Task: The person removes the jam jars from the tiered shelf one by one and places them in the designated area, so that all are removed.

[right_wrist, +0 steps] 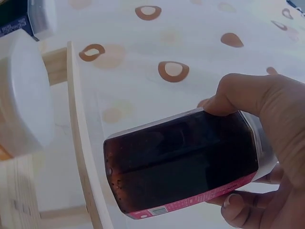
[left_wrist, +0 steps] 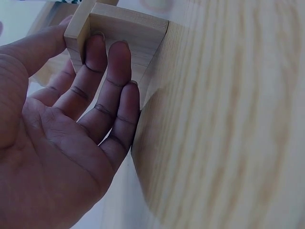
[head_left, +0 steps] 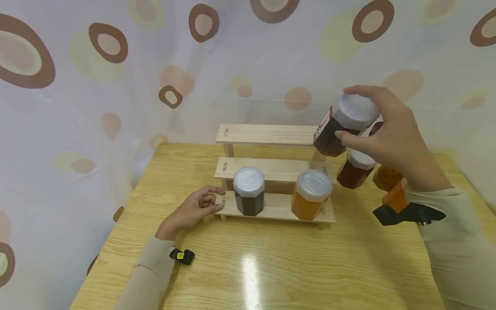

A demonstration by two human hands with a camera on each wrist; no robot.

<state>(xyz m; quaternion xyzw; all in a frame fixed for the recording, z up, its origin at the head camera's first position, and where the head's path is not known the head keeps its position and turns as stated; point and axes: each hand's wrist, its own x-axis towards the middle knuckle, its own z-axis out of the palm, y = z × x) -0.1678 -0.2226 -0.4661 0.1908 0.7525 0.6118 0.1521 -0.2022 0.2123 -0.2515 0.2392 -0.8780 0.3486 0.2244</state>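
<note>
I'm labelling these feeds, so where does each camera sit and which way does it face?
Head: on the head, looking forward and down at the wooden shelf; left hand, right hand and both sleeves show.
Left wrist: on that wrist, looking along the palm at the fingers by the shelf's end.
Right wrist: on that wrist, looking at the dark jar; part of the right hand shows.
Shared: the held jar, in head and right wrist.

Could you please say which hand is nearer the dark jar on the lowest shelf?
The left hand, gripping the lowest shelf just left of the dark jar; the right hand holds another jar farther right.
</note>
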